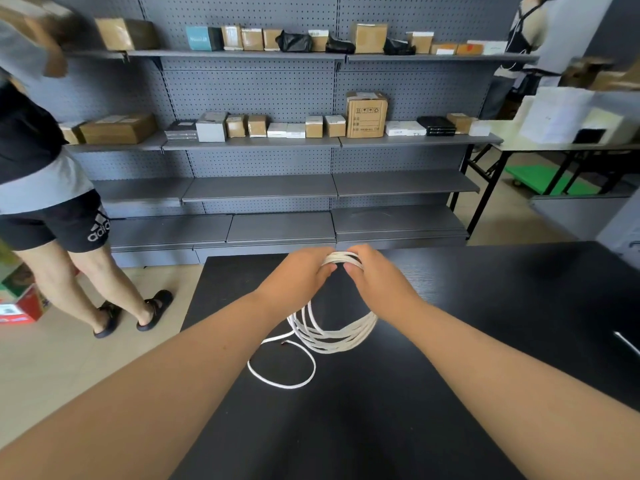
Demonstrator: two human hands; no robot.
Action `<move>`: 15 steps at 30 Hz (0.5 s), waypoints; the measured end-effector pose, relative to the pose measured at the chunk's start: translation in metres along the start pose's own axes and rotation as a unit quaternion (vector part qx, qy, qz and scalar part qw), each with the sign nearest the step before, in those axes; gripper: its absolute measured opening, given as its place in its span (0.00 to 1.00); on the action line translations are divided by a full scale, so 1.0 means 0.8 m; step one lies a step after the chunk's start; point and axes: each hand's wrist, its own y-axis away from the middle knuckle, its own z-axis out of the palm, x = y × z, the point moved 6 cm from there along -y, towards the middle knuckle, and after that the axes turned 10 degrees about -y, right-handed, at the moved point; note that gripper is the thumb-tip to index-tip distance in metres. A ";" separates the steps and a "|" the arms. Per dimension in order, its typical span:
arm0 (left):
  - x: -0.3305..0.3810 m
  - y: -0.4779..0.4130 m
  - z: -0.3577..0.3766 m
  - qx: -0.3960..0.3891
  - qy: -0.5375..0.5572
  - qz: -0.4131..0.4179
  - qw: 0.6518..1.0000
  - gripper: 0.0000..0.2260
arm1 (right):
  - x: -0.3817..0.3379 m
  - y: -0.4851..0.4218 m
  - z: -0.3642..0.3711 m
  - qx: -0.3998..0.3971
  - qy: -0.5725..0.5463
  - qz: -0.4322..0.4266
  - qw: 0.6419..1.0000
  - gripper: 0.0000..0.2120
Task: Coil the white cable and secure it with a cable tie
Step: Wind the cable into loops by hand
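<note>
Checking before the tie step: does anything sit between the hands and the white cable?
Nothing visible does. The left hand and right hand grip the top of the white cable coil, whose loops hang to the black table.

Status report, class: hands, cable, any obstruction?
Gripping white cable coil: left hand, right hand. Its loose tail lies on black table. Nothing in the way.
</note>
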 end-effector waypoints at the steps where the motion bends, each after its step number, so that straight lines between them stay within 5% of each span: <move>1: -0.001 0.000 0.000 0.001 0.001 -0.007 1.000 0.06 | -0.001 0.000 0.001 -0.001 0.021 -0.004 1.000 0.13; 15: -0.024 0.001 0.008 0.051 0.242 -0.139 0.959 0.14 | 0.004 0.001 -0.005 0.050 -0.009 0.036 0.998 0.13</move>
